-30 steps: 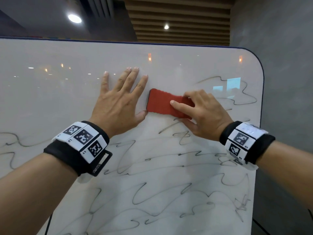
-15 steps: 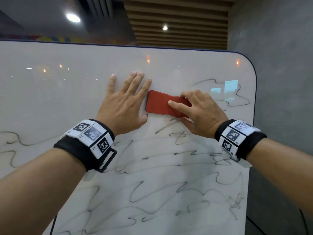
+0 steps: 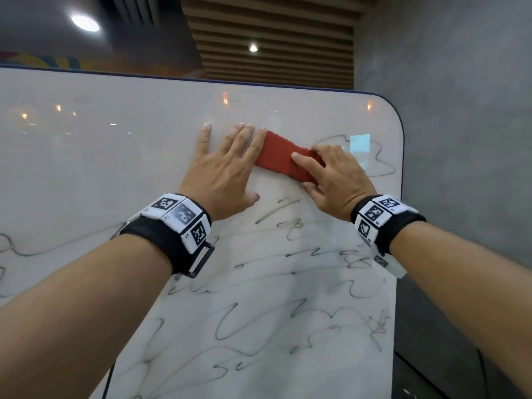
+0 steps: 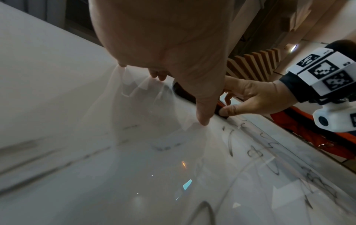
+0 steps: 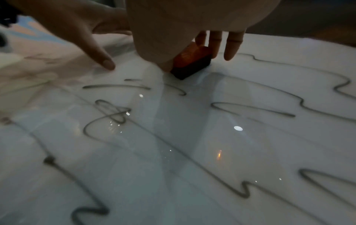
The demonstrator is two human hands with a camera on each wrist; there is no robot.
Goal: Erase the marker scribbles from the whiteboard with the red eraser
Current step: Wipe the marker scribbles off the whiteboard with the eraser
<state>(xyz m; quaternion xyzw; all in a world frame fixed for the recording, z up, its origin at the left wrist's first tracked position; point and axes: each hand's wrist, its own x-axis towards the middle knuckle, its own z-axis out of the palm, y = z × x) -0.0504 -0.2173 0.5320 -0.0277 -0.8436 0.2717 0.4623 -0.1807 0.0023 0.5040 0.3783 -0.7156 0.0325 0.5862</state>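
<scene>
One red eraser (image 3: 280, 156) lying flat against whiteboard (image 3: 115, 156), toward its upper right corner. Right hand (image 3: 335, 180) gripping eraser's right end, thumb and fingers curled round it. Left hand (image 3: 227, 171) pressing flat on board just beside eraser's left end, fingers straight and spread, bracing. Scribbles (image 3: 288, 312) covering board's lower part, loop (image 3: 377, 156) sitting near right edge. Judging best: keeping eraser face fully flat, pressing evenly, overlapping passes, working downward toward bottom edge.

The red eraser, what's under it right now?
The eraser lies flat on the whiteboard, held by the right hand. Any scribbles beneath it are covered, so I can't tell.
</scene>
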